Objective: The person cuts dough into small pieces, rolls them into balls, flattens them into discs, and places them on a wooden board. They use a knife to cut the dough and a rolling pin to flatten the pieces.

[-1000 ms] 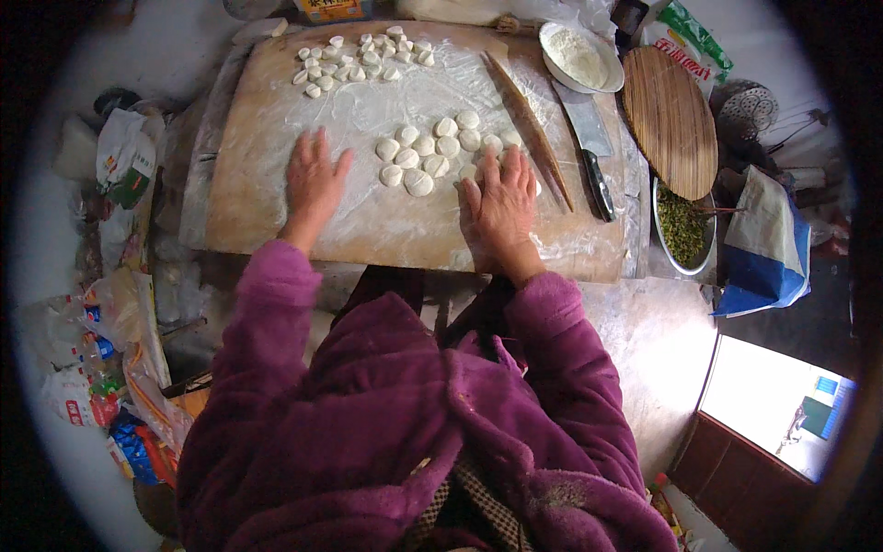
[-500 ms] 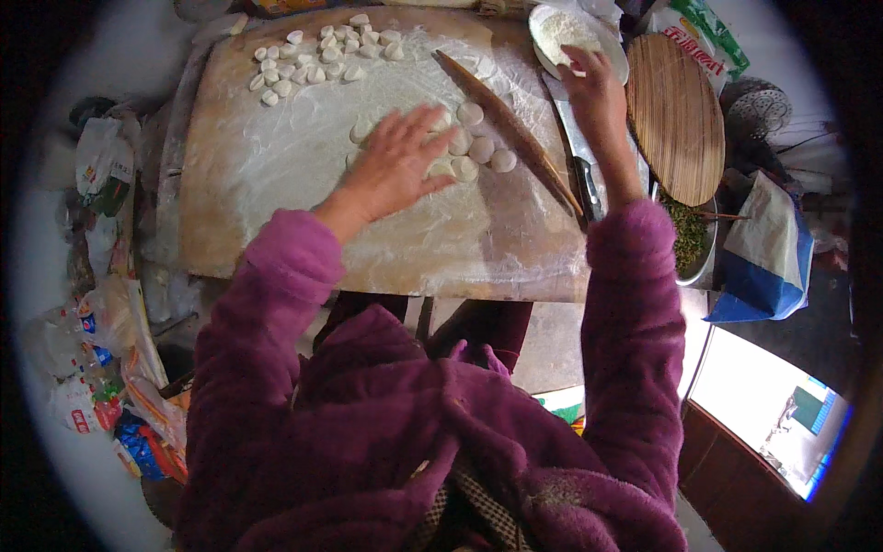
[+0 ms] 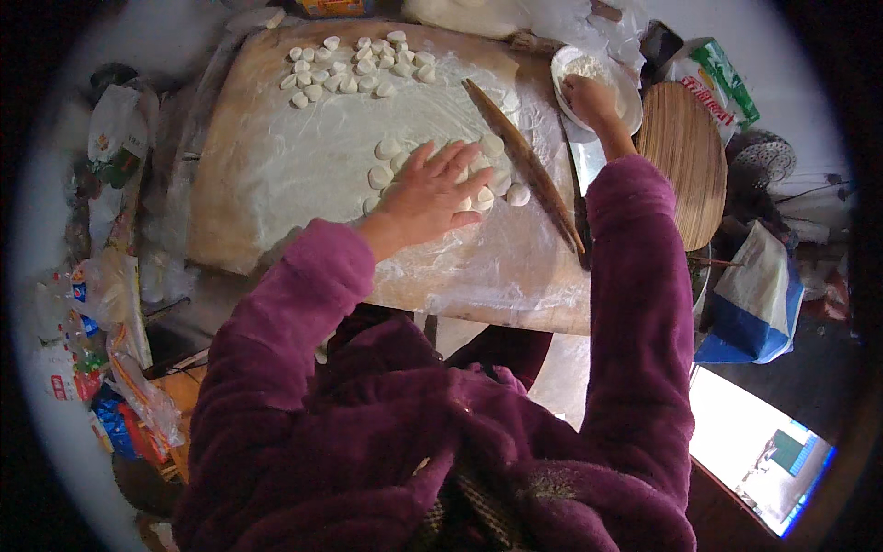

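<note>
My left hand [image 3: 430, 193] lies spread over a group of small round dough pieces [image 3: 388, 149], palm down, fingers apart, partly covering them. At the far right of the floured wooden board [image 3: 230, 207], my right hand [image 3: 591, 99] reaches into a white bowl [image 3: 633, 106] of flour [image 3: 586, 66]. Its fingers are curled in at the flour, and the fingertips are hidden. A tapered wooden rolling pin [image 3: 526, 167] rests slantwise between the two hands. Farther off on the board sits a scattered cluster of cut dough lumps [image 3: 366, 68].
A knife blade [image 3: 587, 164] shows partly under my right forearm. Beside it lies a round slatted wooden board [image 3: 682, 152]. A blue-and-white bag [image 3: 756, 294] stands at the right, above a bright screen [image 3: 763, 442]. Plastic packages [image 3: 120, 304] crowd the left side.
My right hand has gone deeper into the flour bowl and its fingers have curled. The left hand stays spread over the dough pieces. The whole view has shifted slightly.
</note>
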### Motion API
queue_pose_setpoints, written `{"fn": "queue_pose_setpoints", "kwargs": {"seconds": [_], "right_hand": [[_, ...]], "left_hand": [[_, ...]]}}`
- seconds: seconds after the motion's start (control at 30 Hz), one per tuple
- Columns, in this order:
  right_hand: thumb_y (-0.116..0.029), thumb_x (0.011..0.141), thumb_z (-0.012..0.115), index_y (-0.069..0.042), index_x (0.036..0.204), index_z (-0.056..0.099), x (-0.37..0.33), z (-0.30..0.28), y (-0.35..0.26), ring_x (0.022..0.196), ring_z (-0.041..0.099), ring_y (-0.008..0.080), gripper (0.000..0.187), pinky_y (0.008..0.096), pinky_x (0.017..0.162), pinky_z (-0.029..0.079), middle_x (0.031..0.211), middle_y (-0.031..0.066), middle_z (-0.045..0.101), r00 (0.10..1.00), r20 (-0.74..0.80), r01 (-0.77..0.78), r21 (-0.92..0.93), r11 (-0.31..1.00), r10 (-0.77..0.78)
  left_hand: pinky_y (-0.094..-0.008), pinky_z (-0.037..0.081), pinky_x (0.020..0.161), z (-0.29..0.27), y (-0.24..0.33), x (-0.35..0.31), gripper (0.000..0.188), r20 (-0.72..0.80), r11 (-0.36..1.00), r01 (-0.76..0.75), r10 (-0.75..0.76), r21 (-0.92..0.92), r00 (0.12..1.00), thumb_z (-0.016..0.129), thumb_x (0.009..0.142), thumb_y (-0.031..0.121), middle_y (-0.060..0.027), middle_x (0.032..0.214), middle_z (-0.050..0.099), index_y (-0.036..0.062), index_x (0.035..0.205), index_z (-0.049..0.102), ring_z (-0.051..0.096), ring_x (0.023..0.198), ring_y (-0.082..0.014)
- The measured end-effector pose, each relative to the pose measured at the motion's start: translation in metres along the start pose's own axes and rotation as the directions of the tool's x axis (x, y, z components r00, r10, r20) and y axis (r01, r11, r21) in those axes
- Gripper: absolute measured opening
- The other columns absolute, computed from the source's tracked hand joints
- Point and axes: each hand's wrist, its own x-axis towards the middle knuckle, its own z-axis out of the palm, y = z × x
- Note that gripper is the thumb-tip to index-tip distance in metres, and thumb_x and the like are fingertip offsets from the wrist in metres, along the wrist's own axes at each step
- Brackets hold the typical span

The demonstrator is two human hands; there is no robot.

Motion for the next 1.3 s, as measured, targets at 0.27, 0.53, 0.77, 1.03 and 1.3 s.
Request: {"fn": "queue_pose_setpoints", "kwargs": {"seconds": [0.27, 0.53, 0.77, 1.03, 1.3], "right_hand": [[-0.017, 0.085, 0.066, -0.003, 0.102, 0.07, -0.009, -0.039, 0.009, 0.083, 0.066, 0.0151, 0.023, 0.0297, 0.074, 0.053, 0.09, 0.0086, 0.069, 0.933, 0.164, -0.318, 0.794, 0.518, 0.322], [-0.016, 0.088, 0.067, 0.002, 0.107, 0.063, -0.093, -0.126, -0.083, 0.076, 0.062, 0.0137, 0.027, 0.0271, 0.074, 0.053, 0.093, 0.0053, 0.066, 0.966, 0.006, -0.075, 0.964, 0.256, 0.258], [-0.018, 0.091, 0.066, 0.005, 0.105, 0.066, -0.081, -0.111, -0.176, 0.084, 0.067, 0.0155, 0.027, 0.027, 0.076, 0.054, 0.095, 0.0095, 0.068, 0.998, 0.06, -0.069, 0.927, 0.367, 0.037], [-0.014, 0.088, 0.065, 0.004, 0.105, 0.066, -0.072, -0.093, -0.237, 0.076, 0.064, 0.0147, 0.024, 0.0283, 0.073, 0.053, 0.089, 0.0066, 0.067, 0.992, 0.118, -0.082, 0.867, 0.491, -0.042], [-0.009, 0.085, 0.06, 0.004, 0.104, 0.066, -0.128, -0.12, -0.135, 0.076, 0.064, 0.0162, 0.024, 0.0282, 0.071, 0.052, 0.088, 0.0078, 0.067, 0.923, 0.318, -0.369, 0.57, 0.735, 0.217]], "left_hand": [[-0.044, 0.026, 0.114, -0.017, -0.067, -0.049, 0.059, 0.016, 0.991, 0.134, -0.134, 0.002, 0.991, 0.057, 0.093, 0.032, -0.0108, 0.15, 0.037, 0.0113, 0.145, 0.039, 0.035, 0.138, -0.0294], [-0.0421, 0.033, 0.111, -0.037, -0.074, -0.105, 0.049, -0.14, 0.899, 0.218, -0.289, -0.381, 0.947, 0.057, 0.092, 0.023, -0.0094, 0.145, 0.043, 0.0081, 0.138, 0.047, 0.039, 0.134, -0.0313], [-0.044, 0.038, 0.105, -0.034, -0.06, -0.136, 0.044, -0.132, 0.968, 0.172, -0.198, -0.185, 0.971, 0.06, 0.091, 0.027, -0.0115, 0.138, 0.048, 0.0073, 0.13, 0.054, 0.044, 0.127, -0.033], [-0.0418, 0.042, 0.101, -0.043, -0.062, -0.165, 0.034, -0.309, 0.833, 0.37, -0.51, -0.412, 0.803, 0.053, 0.097, 0.02, -0.0163, 0.133, 0.051, 0.0008, 0.125, 0.056, 0.05, 0.119, -0.0358], [-0.0384, 0.045, 0.096, -0.04, -0.064, -0.164, 0.025, -0.393, 0.833, 0.368, -0.528, -0.414, 0.753, 0.054, 0.095, 0.013, -0.0069, 0.125, 0.059, 0.0085, 0.118, 0.061, 0.056, 0.113, -0.0295]]}}
